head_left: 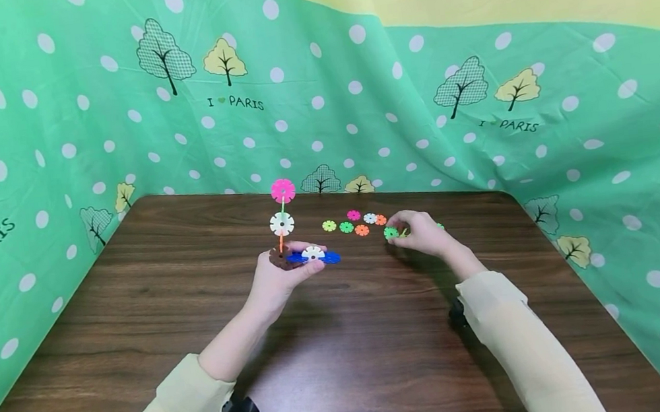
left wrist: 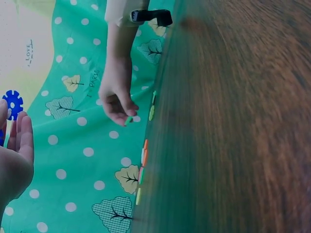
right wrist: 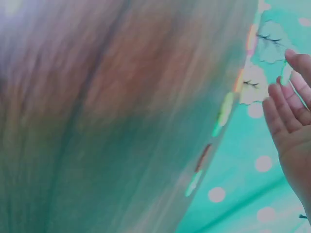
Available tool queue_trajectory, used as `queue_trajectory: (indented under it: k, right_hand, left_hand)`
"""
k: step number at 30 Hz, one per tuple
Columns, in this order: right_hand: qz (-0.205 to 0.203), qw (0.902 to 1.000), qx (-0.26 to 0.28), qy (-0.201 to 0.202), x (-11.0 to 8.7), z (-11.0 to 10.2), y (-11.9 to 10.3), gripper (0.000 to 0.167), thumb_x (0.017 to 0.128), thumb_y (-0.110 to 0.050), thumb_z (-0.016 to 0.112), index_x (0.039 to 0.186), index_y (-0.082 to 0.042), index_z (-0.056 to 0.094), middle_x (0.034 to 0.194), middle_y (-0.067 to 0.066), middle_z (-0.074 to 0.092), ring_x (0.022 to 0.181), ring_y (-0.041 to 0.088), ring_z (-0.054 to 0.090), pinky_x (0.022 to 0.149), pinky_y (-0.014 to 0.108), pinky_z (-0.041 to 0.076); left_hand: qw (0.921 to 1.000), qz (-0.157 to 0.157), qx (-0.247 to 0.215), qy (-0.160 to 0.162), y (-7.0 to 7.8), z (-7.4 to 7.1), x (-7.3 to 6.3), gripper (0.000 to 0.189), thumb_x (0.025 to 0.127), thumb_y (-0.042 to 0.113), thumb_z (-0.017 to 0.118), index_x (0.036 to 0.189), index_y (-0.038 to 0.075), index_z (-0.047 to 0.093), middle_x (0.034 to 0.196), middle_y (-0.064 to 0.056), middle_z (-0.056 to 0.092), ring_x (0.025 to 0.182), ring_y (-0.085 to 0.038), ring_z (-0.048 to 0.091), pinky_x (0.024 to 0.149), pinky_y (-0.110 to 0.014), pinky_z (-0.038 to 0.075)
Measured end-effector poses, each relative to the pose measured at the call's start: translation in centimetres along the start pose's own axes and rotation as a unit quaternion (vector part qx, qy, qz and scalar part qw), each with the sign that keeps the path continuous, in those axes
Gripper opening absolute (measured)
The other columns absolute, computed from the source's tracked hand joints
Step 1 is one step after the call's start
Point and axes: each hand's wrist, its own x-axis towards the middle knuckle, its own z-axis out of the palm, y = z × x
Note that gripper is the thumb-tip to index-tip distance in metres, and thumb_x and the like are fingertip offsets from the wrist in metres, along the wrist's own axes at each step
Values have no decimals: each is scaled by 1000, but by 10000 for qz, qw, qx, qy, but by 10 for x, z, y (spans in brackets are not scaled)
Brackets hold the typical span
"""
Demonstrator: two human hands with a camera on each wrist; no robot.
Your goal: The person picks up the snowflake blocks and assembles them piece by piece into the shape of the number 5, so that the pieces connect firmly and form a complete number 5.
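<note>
My left hand (head_left: 270, 284) grips an assembly of notched plastic discs, raised over the table. From a brown disc (head_left: 279, 258) at its base a column rises through an orange disc (head_left: 282, 242), a white disc (head_left: 282, 224) and a green one seen edge-on, up to a pink disc (head_left: 283, 190). Blue discs (head_left: 332, 257) and a second white disc (head_left: 313, 253) extend to the right, by the thumb. Between thumb and fingertips, my right hand (head_left: 426, 234) pinches a loose green disc (head_left: 390, 232), also visible in the right wrist view above the tabletop.
Several loose discs lie toward the back of the dark wooden table (head_left: 344, 350), among them a yellow disc (head_left: 328, 226), an orange disc (head_left: 361, 230) and a pink disc (head_left: 353, 215). More lie partly behind my right hand. A green dotted curtain (head_left: 320, 101) hangs behind the table.
</note>
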Motion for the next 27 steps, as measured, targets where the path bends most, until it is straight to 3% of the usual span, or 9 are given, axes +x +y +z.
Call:
queue_trajectory:
  k: [8,15,22,27]
  right_hand:
    - [167,9917,1123,609,-14,-10,-36,29,80,-11,75,105,-7,63,88,8,65,76,15,61,66,24,53]
    - [324,9578,2669,1016,-29,-19,-82,26,86,-5,68,110,1,61,89,21,64,71,19,68,65,30,58]
    - [269,9371,3198,1375,-51,-33,-141,25,86,0,66,109,6,62,88,25,64,71,33,67,68,35,58]
    - [98,9321,3275,1546,-60,-31,-164,24,84,2,67,107,6,63,87,22,65,69,28,68,67,31,58]
  left_hand:
    - [9992,-74,254,284,3,1,1,32,74,11,80,100,-1,67,85,1,71,76,-11,64,69,-24,52]
    - [9993,-58,191,312,5,2,5,32,74,11,81,99,-2,67,84,2,71,75,-10,62,68,-24,52]
    - [9996,-4,8,290,7,3,5,31,74,6,79,100,-4,65,83,3,71,76,-10,64,69,-24,53]
    - [9994,33,83,349,8,5,6,30,74,8,80,99,-3,66,83,3,71,75,-10,63,68,-23,52]
